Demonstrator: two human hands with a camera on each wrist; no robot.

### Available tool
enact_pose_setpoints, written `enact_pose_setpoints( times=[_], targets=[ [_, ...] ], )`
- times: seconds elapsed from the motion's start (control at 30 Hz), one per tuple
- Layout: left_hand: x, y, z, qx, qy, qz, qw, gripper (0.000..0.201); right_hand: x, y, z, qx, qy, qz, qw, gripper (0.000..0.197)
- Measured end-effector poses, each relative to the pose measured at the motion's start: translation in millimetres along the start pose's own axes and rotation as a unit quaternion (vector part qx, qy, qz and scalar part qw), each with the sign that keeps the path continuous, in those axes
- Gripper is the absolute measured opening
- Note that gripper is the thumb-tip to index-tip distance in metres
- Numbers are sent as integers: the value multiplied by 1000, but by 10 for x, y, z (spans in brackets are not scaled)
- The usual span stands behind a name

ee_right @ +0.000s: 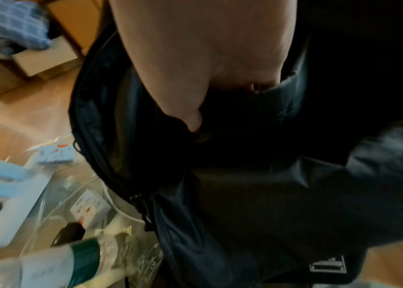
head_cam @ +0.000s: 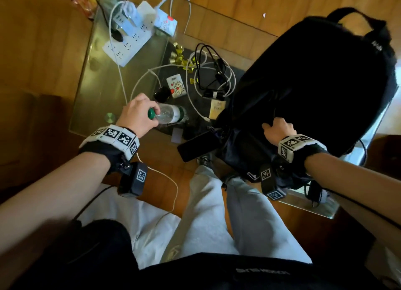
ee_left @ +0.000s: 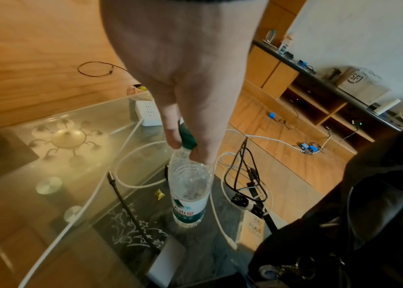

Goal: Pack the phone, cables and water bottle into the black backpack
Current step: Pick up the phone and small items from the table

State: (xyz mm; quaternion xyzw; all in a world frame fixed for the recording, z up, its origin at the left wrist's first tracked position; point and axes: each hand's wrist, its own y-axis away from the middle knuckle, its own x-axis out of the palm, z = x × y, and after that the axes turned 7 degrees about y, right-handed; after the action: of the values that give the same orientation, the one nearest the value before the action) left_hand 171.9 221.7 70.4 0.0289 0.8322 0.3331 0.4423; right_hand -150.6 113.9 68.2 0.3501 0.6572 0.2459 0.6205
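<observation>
Two hands share the work: our left hand (head_cam: 138, 114) curls round the neck of the bottle (head_cam: 171, 115), upright on the worktop (head_cam: 95, 77) at nine o'clock of the backpack (head_cam: 314, 90), ready to lift. Our right hand (head_cam: 280, 130) grips the backpack's rim, probably to hold the mouth open. Cables (head_cam: 213, 79) and phone (head_cam: 198, 145) wait outside.

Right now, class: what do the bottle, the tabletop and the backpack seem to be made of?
Bottle: clear, thin plastic, probably; you see through it, with a green cap. Tabletop: glossy glass; it reflects a ceiling lamp and shows the floor beneath. Backpack: black woven fabric, likely nylon; it creases softly with a faint sheen.
</observation>
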Motion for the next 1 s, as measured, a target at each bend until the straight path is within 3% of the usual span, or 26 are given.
enact_pose_setpoints(
  times=[0.23,0.37,0.43,0.53,0.6,0.77,0.87,1.0],
  targets=[
    [-80,5,122,-24,-4,-42,999,19,-31,25,-184,71,-85,-11,994,40],
    [-105,-75,69,-61,-40,-17,997,17,-121,32,-473,122,-124,-47,984,40],
    [-99,-88,3,-56,-88,-35,994,22,-158,34,-578,129,-137,-60,980,40],
    [-14,-123,-229,14,-119,-87,989,25,-171,16,-631,105,-140,-64,982,40],
    [112,-198,-426,58,-107,-42,992,25,-133,-10,-603,84,-146,-71,983,41],
    [550,-496,-896,83,-104,171,976,27,-69,-81,-530,63,-174,-90,979,37],
    [756,-717,-1095,105,-129,223,961,33,-2,-117,-585,43,-164,-129,977,40],
    [1010,-990,-1192,164,-231,232,931,52,195,-115,-649,9,-108,-190,976,50]
  ],
)
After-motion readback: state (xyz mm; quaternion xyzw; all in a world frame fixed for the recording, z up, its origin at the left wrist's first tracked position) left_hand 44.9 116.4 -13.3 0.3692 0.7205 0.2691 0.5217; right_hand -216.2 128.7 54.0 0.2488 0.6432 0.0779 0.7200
